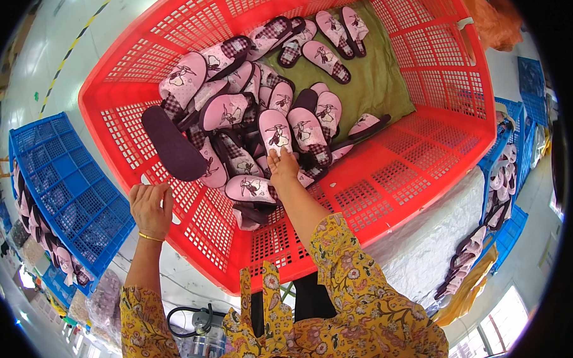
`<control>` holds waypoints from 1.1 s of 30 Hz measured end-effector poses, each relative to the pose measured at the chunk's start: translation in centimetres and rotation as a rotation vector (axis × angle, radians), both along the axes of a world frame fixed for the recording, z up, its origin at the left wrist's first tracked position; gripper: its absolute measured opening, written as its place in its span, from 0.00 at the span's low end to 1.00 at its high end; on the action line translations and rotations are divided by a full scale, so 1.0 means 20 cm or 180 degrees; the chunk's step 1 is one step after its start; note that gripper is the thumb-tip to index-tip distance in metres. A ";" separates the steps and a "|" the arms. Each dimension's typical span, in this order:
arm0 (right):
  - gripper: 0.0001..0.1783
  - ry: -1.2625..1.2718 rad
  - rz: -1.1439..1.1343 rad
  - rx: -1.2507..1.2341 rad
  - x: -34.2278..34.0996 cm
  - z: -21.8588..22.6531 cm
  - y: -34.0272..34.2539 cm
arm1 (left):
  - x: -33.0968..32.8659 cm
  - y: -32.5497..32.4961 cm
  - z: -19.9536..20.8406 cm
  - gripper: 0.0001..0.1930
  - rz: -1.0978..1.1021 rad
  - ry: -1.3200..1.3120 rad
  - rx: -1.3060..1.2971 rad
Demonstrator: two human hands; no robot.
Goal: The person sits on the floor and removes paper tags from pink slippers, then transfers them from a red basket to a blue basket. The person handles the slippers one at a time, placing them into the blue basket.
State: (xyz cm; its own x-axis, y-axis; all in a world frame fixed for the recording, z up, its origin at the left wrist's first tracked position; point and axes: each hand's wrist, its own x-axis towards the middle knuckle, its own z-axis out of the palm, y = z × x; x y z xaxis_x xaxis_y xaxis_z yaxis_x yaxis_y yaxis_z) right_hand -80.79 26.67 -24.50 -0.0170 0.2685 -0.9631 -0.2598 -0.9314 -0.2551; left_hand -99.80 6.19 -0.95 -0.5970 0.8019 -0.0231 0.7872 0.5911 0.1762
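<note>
Slipper [275, 127] clamped in right hand [284, 167], curled left hand [150, 208] by crate rim [117, 161], roomy lining [383, 68].

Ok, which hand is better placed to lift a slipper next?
Likely your right hand: it touches a pink slipper inside the red basket, while your left hand is near its edge, not on any slipper.

Wide fisheye view from the head, facing down, near a red basket [421, 54]
</note>
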 end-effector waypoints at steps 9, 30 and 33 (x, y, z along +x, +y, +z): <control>0.13 0.0120 -0.0030 -0.0008 -0.09 -0.03 0.02 | -0.01 0.00 -0.01 0.04 0.0022 0.0067 0.0030; 0.21 0.1297 0.2776 0.2172 -0.59 -0.32 0.40 | -0.01 0.04 0.00 0.05 -0.0001 0.0069 -0.0087; 0.26 0.0809 0.3560 0.2692 -0.59 -0.38 0.40 | 0.00 0.03 0.00 0.04 0.0073 -0.0046 -0.0150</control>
